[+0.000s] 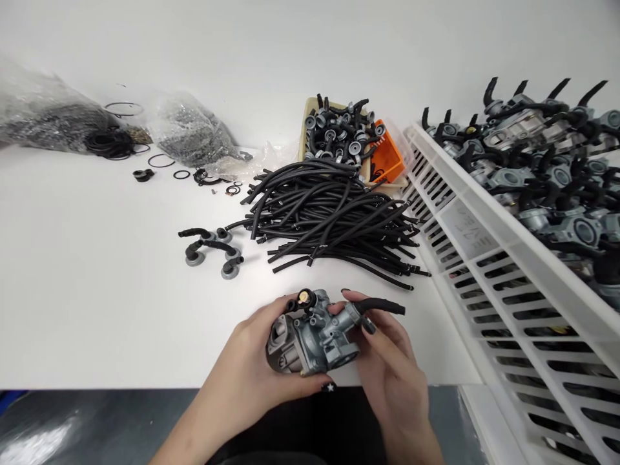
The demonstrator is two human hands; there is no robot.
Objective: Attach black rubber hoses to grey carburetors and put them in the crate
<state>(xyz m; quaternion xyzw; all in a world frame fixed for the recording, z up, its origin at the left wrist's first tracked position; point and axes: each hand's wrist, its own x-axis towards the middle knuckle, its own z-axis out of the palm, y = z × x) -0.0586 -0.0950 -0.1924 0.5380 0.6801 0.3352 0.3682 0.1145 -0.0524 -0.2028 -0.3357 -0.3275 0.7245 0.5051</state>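
A grey metal carburetor (314,342) is held up near the table's front edge, lying tilted between both hands. My left hand (252,365) wraps round its bowl side, with the thumb along the lower edge. My right hand (390,361) is closed at the other end, fingers and thumb on the round cap where a short black rubber boot (382,305) sticks out to the right. A round brass-coloured piece in a black ring shows on the carburetor's top. The palm sides of both hands are partly hidden.
A pile of black rubber hoses (334,216) lies ahead. Behind it stand a bin of caps with boots (306,132) and an orange box (387,155). Several loose caps (230,268) lie left. A white slatted crate (465,226) of carburetors fills the right. Plastic bags (186,129) lie at back left.
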